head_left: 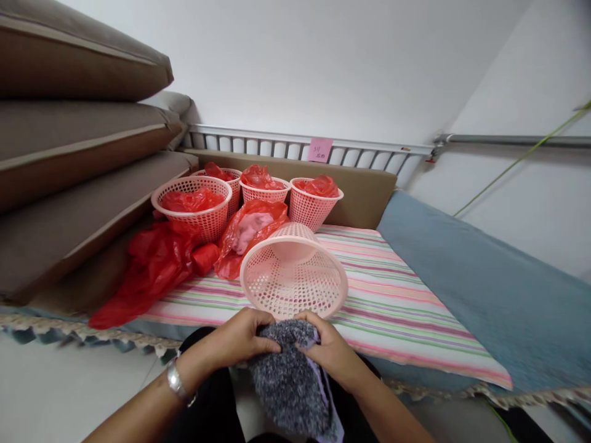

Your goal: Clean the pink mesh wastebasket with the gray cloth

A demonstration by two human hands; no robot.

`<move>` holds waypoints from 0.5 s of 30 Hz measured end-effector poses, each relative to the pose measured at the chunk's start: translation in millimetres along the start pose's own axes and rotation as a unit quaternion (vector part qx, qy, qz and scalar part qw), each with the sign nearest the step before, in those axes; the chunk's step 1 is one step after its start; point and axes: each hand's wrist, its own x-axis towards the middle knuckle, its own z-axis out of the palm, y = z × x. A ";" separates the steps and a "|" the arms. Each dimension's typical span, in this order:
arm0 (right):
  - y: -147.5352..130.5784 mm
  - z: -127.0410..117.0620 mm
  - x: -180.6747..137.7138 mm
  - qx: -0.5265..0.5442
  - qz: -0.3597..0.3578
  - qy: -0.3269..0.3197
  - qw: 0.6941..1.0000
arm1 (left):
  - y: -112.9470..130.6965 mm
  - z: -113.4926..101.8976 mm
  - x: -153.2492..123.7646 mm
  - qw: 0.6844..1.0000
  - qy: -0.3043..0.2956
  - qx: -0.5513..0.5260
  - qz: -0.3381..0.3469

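Low in the view, a fuzzy dark grey cloth (293,391) with a lilac edge hangs between my hands. My left hand (244,338), with a silver bracelet on its wrist, pinches the cloth's upper left part. Closed on the upper right part is my right hand (331,351). Just beyond them a pale pink perforated plastic basket (295,289) lies on its side, its mouth facing me and nothing visible inside. Behind its left side, an open red plastic bag (272,212) holds something soft and pink (252,231).
Several upright pink baskets (311,209) lined with red bags stand at the back. Crumpled red plastic (148,264) spreads at left beside stacked brown cushions (92,135). A striped cloth (392,295) covers the seat. A pink note (320,149) is on the rail behind.
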 end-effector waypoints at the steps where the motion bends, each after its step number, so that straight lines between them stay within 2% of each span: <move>1: 4.9 0.2 -2.0 0.019 0.011 0.005 1.000 | 0.3 1.2 -0.7 0.999 -0.016 -0.029 -0.017; 4: 26.9 9.3 -9.2 0.102 0.059 -0.036 0.992 | 2.9 5.7 -0.2 0.997 0.003 -0.077 -0.016; 7: 46.5 24.4 -14.4 0.148 0.110 -0.070 0.980 | -1.4 7.1 6.0 0.998 0.014 -0.052 -0.015; 9: 51.8 27.7 -11.8 0.177 0.119 -0.031 0.977 | -13.9 4.9 12.6 0.998 0.065 -0.015 -0.009; 12: 49.0 11.9 5.6 0.227 0.113 0.056 0.966 | -46.2 -2.9 22.1 0.977 0.211 -0.005 -0.021; 14: 43.7 -9.7 25.7 0.176 0.099 0.124 0.972 | -71.4 -9.4 27.1 0.951 0.304 -0.025 -0.047; 15: 41.2 -21.0 37.9 0.107 0.093 0.167 0.976 | -83.4 -12.2 29.8 0.938 0.341 -0.034 -0.057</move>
